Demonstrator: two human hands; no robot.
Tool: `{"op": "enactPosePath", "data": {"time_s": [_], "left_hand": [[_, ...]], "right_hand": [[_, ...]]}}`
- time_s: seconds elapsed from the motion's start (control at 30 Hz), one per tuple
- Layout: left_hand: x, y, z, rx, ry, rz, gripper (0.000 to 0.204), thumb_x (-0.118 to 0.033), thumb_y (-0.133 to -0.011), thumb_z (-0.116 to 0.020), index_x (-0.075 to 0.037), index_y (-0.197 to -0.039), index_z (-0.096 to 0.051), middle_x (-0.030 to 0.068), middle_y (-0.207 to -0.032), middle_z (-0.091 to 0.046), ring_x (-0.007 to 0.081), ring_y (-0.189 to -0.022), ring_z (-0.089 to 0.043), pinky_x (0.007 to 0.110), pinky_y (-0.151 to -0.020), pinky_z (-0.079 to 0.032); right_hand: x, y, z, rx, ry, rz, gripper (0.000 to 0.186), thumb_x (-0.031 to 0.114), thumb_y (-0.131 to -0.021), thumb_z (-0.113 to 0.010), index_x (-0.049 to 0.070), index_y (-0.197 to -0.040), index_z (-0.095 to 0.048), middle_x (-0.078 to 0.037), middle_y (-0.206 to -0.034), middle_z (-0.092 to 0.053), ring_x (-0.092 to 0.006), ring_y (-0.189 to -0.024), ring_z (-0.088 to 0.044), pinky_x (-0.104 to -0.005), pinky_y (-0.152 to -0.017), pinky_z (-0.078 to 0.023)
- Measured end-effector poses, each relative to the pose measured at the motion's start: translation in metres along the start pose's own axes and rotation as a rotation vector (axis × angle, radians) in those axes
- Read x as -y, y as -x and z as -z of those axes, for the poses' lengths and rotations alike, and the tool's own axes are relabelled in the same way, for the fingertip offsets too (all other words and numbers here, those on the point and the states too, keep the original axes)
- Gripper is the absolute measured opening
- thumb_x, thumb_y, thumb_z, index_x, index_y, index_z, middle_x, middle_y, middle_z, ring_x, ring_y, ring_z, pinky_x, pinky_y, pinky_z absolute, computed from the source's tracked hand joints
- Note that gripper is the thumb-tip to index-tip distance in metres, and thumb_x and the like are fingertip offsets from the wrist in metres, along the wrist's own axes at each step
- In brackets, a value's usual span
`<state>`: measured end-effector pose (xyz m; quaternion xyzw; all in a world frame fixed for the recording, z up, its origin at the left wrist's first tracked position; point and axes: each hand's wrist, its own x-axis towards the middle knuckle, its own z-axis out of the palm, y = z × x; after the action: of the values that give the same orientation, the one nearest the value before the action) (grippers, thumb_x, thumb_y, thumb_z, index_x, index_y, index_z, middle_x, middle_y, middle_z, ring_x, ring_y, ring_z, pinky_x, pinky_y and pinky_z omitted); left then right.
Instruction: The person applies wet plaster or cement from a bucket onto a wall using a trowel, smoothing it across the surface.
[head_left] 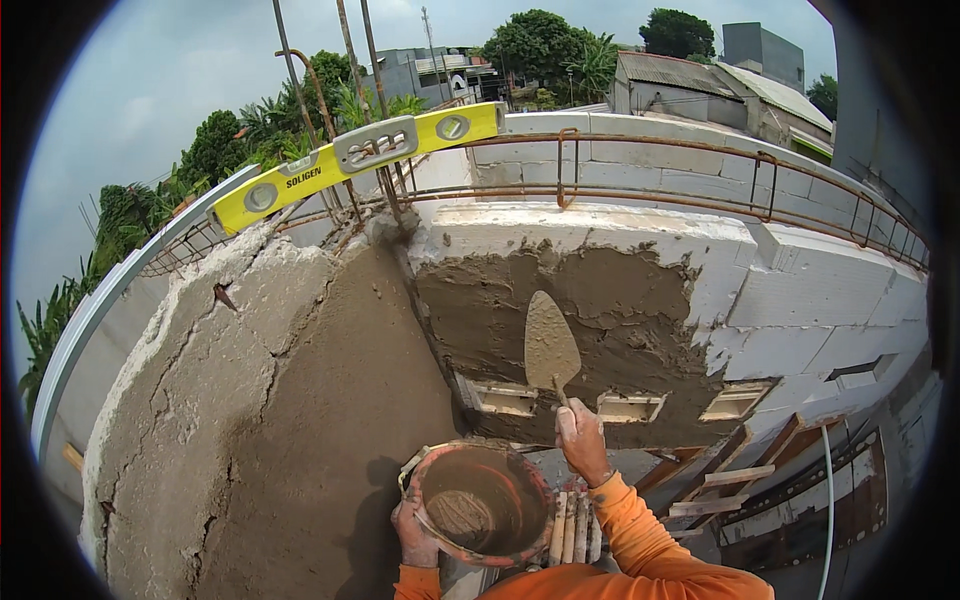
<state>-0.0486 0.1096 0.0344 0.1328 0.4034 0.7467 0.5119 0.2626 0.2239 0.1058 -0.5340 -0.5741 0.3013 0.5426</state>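
My right hand (583, 442) is closed round the handle of a pointed trowel (551, 343), its mortar-smeared blade pointing up in front of the wall. Behind the blade, wet grey-brown mortar (630, 300) covers part of the white block wall (718, 270). My left hand (412, 532) grips the side of a reddish bucket (536, 478), which is tilted so its inside shows. A little mortar (460, 515) lies at the bottom of the bucket. Whether the trowel blade touches the wall cannot be made out.
A yellow spirit level (325, 172) rests near upright rebar (372, 60) at the corner. Rusty rebar (670, 143) runs along the wall top. Small framed openings (632, 407) sit low in the wall. At left is a plastered wall (330, 400); wooden steps (738, 477) lie below right.
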Motion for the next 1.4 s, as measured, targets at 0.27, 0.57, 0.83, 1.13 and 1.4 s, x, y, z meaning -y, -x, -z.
{"op": "enactPosePath", "data": {"time_s": [0.27,0.57,0.83,1.13,1.4], "left_hand": [[-0.008,0.004,0.001,0.023,0.024,0.021,0.033,-0.005,-0.085,-0.052,0.009,-0.110,-0.067,0.0134,-0.114,-0.068,0.0251,-0.109,-0.065,0.037,-0.100,-0.052],[-0.002,-0.008,0.011,0.075,0.076,-0.058,0.045,-0.004,-0.082,-0.050,0.015,-0.121,-0.063,0.0189,-0.126,-0.066,0.0290,-0.121,-0.062,0.040,-0.113,-0.045],[0.030,-0.034,0.022,0.141,-0.167,0.012,0.058,-0.019,-0.089,-0.049,0.007,-0.141,-0.056,0.0166,-0.143,-0.060,0.0315,-0.134,-0.056,0.045,-0.119,-0.040],[-0.006,0.011,-0.014,0.169,0.215,0.156,0.037,-0.007,-0.085,-0.050,0.014,-0.114,-0.062,0.0209,-0.125,-0.065,0.0268,-0.121,-0.062,0.039,-0.113,-0.047],[-0.005,-0.008,0.024,0.015,0.092,0.001,0.031,-0.001,-0.085,-0.053,0.017,-0.108,-0.064,0.0211,-0.123,-0.065,0.0241,-0.119,-0.063,0.034,-0.114,-0.047]], "right_hand": [[-0.010,-0.107,-0.030,-0.240,0.382,0.295,0.024,0.024,-0.103,-0.056,0.001,-0.097,-0.055,-0.027,-0.080,-0.066,-0.0498,-0.076,-0.064,-0.0570,-0.068,-0.050],[-0.030,-0.045,-0.004,-0.035,0.643,0.153,0.027,0.030,-0.102,-0.060,0.004,-0.099,-0.055,-0.022,-0.086,-0.069,-0.0440,-0.077,-0.069,-0.0541,-0.066,-0.055],[-0.001,-0.097,0.070,-0.345,0.748,0.342,0.025,0.028,-0.101,-0.063,0.005,-0.100,-0.053,-0.017,-0.086,-0.066,-0.0405,-0.070,-0.068,-0.0504,-0.060,-0.055],[-0.098,-0.060,0.077,-0.380,-0.273,-0.101,0.023,0.022,-0.102,-0.055,0.000,-0.096,-0.058,-0.028,-0.077,-0.064,-0.0527,-0.074,-0.061,-0.0556,-0.067,-0.050],[-0.123,-0.075,-0.015,-0.158,0.344,0.140,0.024,0.026,-0.101,-0.057,0.003,-0.097,-0.058,-0.026,-0.085,-0.068,-0.0492,-0.083,-0.066,-0.0589,-0.072,-0.051]]}}
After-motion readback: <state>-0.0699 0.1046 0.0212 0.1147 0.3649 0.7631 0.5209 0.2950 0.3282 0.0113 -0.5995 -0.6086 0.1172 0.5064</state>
